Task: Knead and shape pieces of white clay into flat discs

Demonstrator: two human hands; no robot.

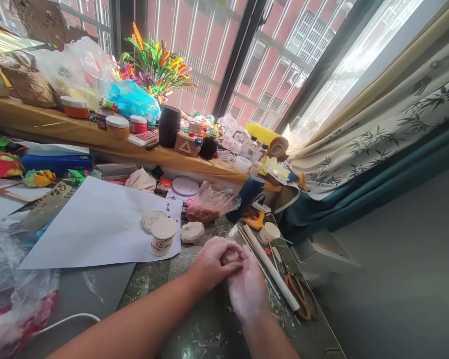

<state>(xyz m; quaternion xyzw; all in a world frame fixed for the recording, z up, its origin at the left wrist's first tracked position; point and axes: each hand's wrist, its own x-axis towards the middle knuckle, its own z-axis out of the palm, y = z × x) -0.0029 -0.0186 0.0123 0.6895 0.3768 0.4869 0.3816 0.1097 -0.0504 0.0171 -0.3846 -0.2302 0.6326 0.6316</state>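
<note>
Between my two palms sits a lump of pale clay (231, 257), mostly covered by the fingers. My left hand (213, 262) curls over it from the left, and my right hand (249, 284) cups it from the right; both are dusted with white powder. Just beyond my left hand a larger lump of whitish clay (192, 232) rests on the dark tabletop (194, 329). To its left, a paper cup (161, 244) topped with a flat pale disc (163, 228) stands on a white sheet of paper (97, 224). Another round disc (151, 221) lies behind that cup.
On the right lie a pale rolling pin (273, 269), thin sticks, orange-handled scissors (299, 296), a yellow glue gun (255, 221) and a paper cup (269, 233). Behind is a bag of reddish-brown material (205, 207). A crowded windowsill (108, 137) runs across the back; plastic bags (18, 279) lie left.
</note>
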